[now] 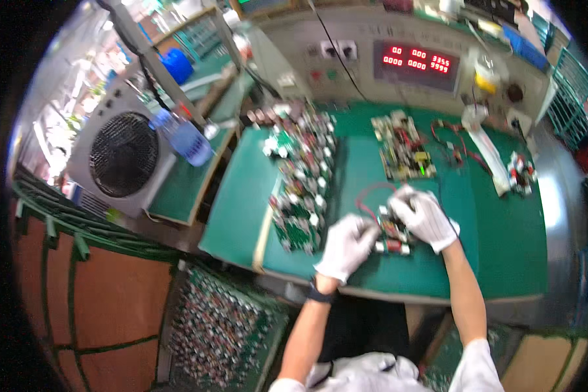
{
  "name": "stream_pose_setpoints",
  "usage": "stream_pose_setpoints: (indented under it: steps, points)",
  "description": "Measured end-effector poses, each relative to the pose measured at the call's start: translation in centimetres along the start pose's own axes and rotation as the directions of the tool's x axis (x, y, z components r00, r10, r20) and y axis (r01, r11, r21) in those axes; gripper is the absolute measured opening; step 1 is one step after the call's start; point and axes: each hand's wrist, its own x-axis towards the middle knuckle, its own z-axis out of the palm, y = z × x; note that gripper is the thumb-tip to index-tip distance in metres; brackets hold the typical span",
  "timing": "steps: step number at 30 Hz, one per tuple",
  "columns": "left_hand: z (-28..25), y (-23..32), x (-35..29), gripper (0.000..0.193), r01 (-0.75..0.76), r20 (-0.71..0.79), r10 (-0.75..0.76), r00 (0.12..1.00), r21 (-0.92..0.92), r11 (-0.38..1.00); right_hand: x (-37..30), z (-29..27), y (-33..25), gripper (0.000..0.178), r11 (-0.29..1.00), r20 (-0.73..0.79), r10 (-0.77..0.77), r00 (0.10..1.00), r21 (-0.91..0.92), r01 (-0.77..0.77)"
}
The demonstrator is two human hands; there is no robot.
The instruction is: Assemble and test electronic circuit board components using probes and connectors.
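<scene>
In front of me on the green mat lies a small circuit board (393, 236) with red and white parts. My left hand (347, 247), in a white glove, is closed with its fingertips at the board's left edge. Over the board's upper right side, my white-gloved right hand (424, 217) has its fingers pinched together; what they hold is hidden. A red wire (366, 194) loops up from near the board, between the hands. Just beyond the right hand sits a larger circuit board (405, 147) crowded with components.
Left of my hands, several circuit boards (305, 183) form a long row on the green mat (242, 196). Behind stands a panel with a lit red display (417, 62). A fan (124, 153) and a bottle (188, 140) are at left; a white strip (489, 157) lies at right.
</scene>
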Motion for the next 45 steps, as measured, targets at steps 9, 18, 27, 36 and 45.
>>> stream_pose_setpoints:
  steps: [9, 18, 27, 36, 45]
  points:
    - [-0.6, 0.6, -0.4, 0.017, 0.029, 0.015, -0.029, 0.999, 0.008, 1.000, 0.5, -0.9, -2.2, 0.015, 0.991, 0.028, 0.059, 0.998, 0.116, -0.062]
    - [-0.4, 0.0, 0.3, 0.015, 0.033, 0.029, -0.032, 0.999, -0.018, 0.999, 0.6, -0.5, -1.1, 0.020, 0.991, -0.028, -0.111, 0.993, -0.081, 0.109]
    - [-0.6, 0.1, 0.3, 0.016, 0.029, 0.025, -0.030, 0.999, 0.018, 0.999, 0.5, -0.2, -1.0, 0.015, 0.958, -0.045, -0.207, 0.977, -0.214, 0.192]
    - [0.1, 1.0, -0.4, 0.017, 0.061, 0.041, -0.062, 0.997, 0.026, 0.998, -0.5, -0.8, -1.4, 0.014, 0.983, -0.016, -0.114, 0.993, -0.143, 0.110]
    - [-1.4, 0.0, 0.8, 0.019, 0.074, 0.037, -0.072, 0.997, -0.054, 0.996, 0.0, 0.3, 0.7, 0.031, 0.745, 0.081, -0.344, 0.935, -0.583, 0.324]
